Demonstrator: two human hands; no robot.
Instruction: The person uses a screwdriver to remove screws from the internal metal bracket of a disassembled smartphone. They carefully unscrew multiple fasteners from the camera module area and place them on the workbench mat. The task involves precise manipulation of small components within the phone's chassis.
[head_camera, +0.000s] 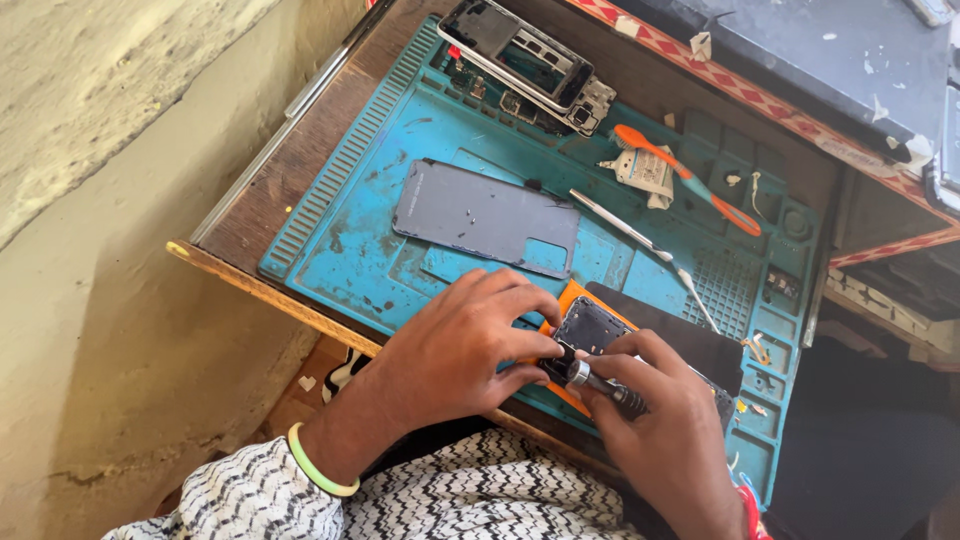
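Note:
My left hand (455, 345) rests on the near part of a blue repair mat (370, 215), its fingers pinching the edge of an opened phone (592, 325) that lies on an orange pad (575, 295). My right hand (665, 420) grips a small metal screwdriver (600, 382) whose tip meets the phone's lower corner. A grey phone back cover (485, 217) lies flat on the mat just beyond my left hand. A green band (318, 465) circles my left wrist.
At the mat's far end sit a stripped phone frame (525, 60) and a circuit board. An orange toothbrush (690, 180), metal tweezers (620, 222) and small loose parts lie on the right. A wall (120, 200) runs along the left of the wooden table (270, 195).

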